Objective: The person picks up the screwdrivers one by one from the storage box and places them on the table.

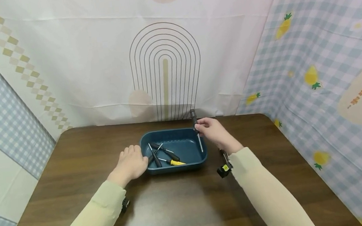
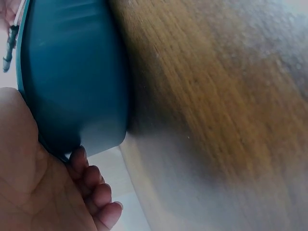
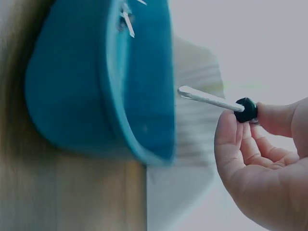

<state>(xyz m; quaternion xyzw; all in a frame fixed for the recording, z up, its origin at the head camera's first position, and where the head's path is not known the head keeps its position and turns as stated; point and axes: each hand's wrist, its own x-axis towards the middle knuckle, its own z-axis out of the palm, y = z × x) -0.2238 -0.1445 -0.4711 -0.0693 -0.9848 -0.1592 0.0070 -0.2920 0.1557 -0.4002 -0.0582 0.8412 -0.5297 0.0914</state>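
Observation:
A dark blue plastic bin [image 1: 176, 168] stands on the wooden table. Inside its left half lie several screwdrivers, among them a yellow-handled screwdriver [image 1: 176, 162] and a black-handled screwdriver [image 1: 172, 155]. My left hand [image 1: 131, 162] holds the bin's left end, thumb side over the rim and fingers [image 2: 101, 195] curled along the outside. Above the bin's right end, my right hand [image 1: 214, 131] pinches another black screwdriver [image 1: 193, 116] near the lower end of its handle. Its metal shaft [image 3: 211, 100] points down towards the bin's inside, the handle upward.
The brown table [image 1: 176, 206] ends at the back against a hanging white cloth [image 1: 99, 62] with an arch pattern. A blue checked cloth [image 1: 294, 81] hangs on the right. Small black devices [image 1: 224, 171] sit at both wrists.

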